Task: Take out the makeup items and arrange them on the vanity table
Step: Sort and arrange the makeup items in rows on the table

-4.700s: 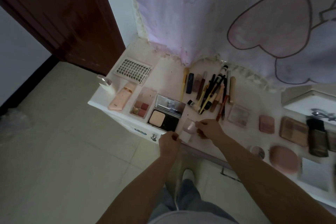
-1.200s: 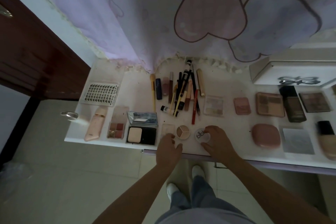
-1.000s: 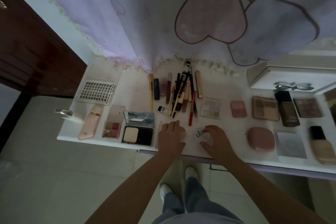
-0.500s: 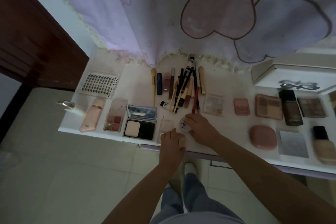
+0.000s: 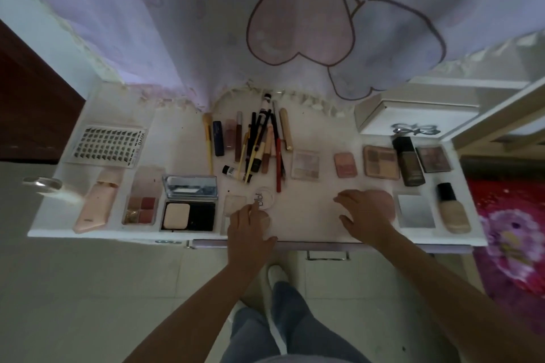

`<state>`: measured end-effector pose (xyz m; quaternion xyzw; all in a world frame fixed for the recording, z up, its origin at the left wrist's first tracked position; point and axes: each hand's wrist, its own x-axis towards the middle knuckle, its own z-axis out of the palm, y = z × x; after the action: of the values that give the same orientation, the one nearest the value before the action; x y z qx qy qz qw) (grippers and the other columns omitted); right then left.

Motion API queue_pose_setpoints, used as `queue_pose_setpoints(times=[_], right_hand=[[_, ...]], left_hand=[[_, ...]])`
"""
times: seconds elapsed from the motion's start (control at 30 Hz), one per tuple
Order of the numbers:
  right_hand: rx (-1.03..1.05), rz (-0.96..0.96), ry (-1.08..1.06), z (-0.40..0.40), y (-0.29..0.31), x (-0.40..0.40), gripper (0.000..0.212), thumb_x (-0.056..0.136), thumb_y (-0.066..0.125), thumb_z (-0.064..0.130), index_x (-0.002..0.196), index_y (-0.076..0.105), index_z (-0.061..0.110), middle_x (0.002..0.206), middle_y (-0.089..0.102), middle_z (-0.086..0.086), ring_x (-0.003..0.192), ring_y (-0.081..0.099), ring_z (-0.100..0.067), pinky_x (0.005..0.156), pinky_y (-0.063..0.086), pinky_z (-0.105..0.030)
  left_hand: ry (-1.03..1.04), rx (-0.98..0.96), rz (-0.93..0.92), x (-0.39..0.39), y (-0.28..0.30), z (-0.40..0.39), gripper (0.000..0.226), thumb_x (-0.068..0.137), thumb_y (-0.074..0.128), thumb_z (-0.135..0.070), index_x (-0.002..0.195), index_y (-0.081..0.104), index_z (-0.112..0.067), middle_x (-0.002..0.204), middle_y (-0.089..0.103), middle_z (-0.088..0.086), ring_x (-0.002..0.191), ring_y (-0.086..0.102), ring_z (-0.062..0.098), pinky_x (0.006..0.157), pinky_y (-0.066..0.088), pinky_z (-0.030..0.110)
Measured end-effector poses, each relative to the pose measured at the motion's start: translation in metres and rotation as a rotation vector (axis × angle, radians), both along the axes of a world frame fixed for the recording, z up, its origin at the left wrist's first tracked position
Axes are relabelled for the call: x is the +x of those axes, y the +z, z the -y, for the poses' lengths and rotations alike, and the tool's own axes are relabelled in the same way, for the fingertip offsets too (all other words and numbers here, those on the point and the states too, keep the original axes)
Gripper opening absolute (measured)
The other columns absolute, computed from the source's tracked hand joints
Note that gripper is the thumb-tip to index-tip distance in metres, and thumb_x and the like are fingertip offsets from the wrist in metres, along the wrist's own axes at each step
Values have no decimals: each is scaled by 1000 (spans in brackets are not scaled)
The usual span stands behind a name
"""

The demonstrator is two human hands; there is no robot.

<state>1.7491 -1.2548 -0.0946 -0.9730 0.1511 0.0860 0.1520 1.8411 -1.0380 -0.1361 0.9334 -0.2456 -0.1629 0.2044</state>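
since half a second ago the right hand (image 5: 364, 215) has left the small round jar (image 5: 263, 200) and swung right to the pink round compact (image 5: 383, 203) at the near edge of the worktop (image 5: 312, 215), where its fingers lie spread over the compact's left side; whether they actually grip it i cannot tell. the left hand (image 5: 250, 227) rests just near of the jar, one finger touching its rim, the others loosely bent over something pale beneath (too hidden to name), not plainly holding anything. the step in hand looks like tidying the near row, with most items already laid out: pencils and brushes (image 5: 259, 144) far centre, palettes to either side. next, probably, the compact wants sliding left into the bare patch between the hands, kept clear of the silver square (image 5: 415, 211).
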Motion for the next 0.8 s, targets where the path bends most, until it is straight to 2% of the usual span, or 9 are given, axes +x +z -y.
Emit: queue_pose_setpoints(times=[0.1,0.2,0.27,0.37,0.47,0.57,0.6,0.7,0.8], right_hand=[[-68,-177,-123,31,5,-29,56,69,72,10,120,52,-1,127,50,-23,119,47,-36,98,39,-41],[-210,-366,-74,54,-5,-40,80,72,71,35,137,29,13,144,30,-11,133,29,-26,104,33,-37],[-303,-411,18,64,-9,-36,84,76,65,39,142,18,19,150,20,-2,139,19,-20,109,25,-39],[-264,-397,125,76,-11,-28,83,76,62,39,143,16,23,150,22,2,138,21,-14,111,17,-38],[63,-332,114,87,-3,-21,91,69,73,32,142,20,19,148,29,-2,135,29,-15,107,22,-26],[435,-196,117,92,17,-21,86,62,81,18,132,31,26,134,41,0,123,41,-16,92,36,-16],[501,-160,162,93,27,-22,82,62,81,17,125,31,34,126,43,6,117,44,-12,85,37,-9],[591,-101,340,100,53,-26,77,67,78,16,121,28,41,125,36,21,114,39,2,88,34,-1],[494,67,444,114,66,-26,61,76,69,5,129,42,20,141,22,11,130,27,-3,101,25,-5]], left_hand=[[-87,-105,145,-7,10,7,70,59,84,-16,119,54,6,117,58,25,106,55,43,90,46,47],[-130,-211,329,-18,16,22,61,43,89,-7,98,66,6,95,67,24,82,65,42,69,53,50],[-120,-276,354,-27,21,34,57,43,88,-2,95,66,5,94,67,23,80,65,41,68,52,51],[-74,-313,357,-38,24,53,50,47,85,3,94,66,5,93,66,23,82,65,40,71,52,46],[95,-397,40,-44,37,81,37,76,69,-2,112,58,2,107,61,20,99,57,31,85,46,32],[412,-650,-763,-46,63,110,17,91,54,-13,107,54,-9,96,63,13,77,59,14,65,49,19],[452,-746,-934,-47,68,118,12,91,53,-15,103,54,-12,89,64,9,71,61,12,58,51,18],[395,-952,-1097,-52,81,135,11,88,56,-12,97,59,-16,75,70,2,68,69,14,60,56,24],[473,-1148,-1107,-55,91,149,18,86,51,3,90,61,-11,69,72,5,66,70,16,60,57,27]])
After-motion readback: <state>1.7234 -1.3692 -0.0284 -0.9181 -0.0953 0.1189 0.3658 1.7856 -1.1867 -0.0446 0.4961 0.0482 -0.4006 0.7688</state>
